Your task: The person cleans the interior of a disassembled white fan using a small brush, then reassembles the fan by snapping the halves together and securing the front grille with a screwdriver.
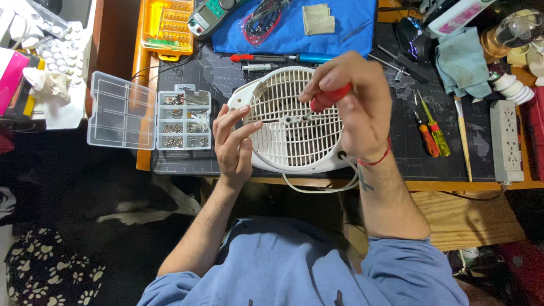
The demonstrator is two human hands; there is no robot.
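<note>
White round fan heater [289, 141] lies grille-up at the tabletop's near edge, slatted grille intact, white cord looping out under its near side. Red-handled screwdriver [328, 97] tilted over it, shaft running left, tip at the grille's centre bar. Handle mostly hidden.

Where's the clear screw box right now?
In the head view, the clear screw box lies open on the mat's left edge, just left of the left hand and the white fan grille.

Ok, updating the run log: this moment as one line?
right hand: grips red-handled screwdriver | left hand: steadies round white plastic fan grille
</note>
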